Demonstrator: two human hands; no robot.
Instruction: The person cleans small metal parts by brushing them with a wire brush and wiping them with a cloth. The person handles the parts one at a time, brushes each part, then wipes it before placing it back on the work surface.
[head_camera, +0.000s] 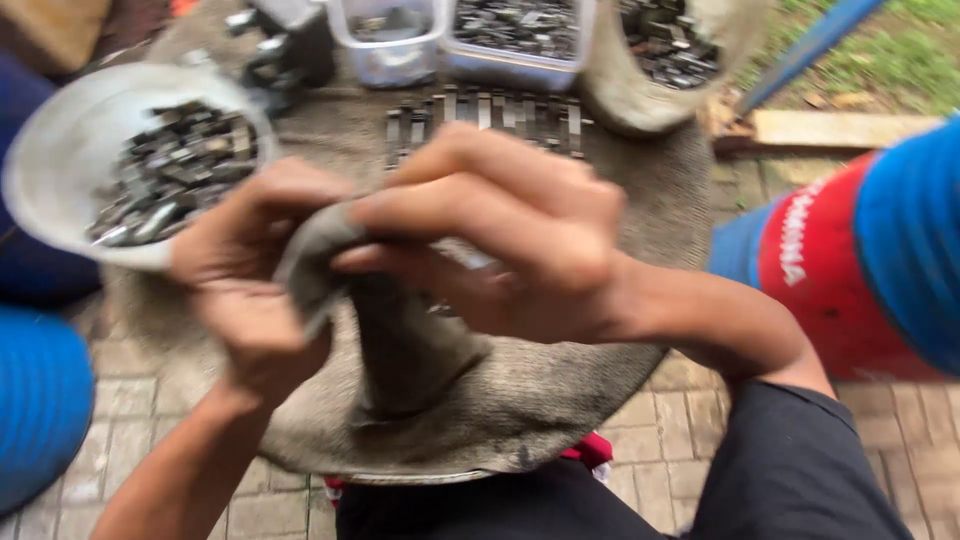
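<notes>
Both hands, left (245, 290) and right (500, 235), pinch a grey cloth (400, 350) over the table (560, 400), bowl (60, 170) nearby

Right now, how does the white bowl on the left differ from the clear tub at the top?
The white bowl is round and opaque; the clear tub is straight-walled and see-through. The bowl lies close to the left hand; the tub stands farther off, beyond the right hand and the grey cloth that both hands grip. Both hold small dark metal pieces.
</notes>
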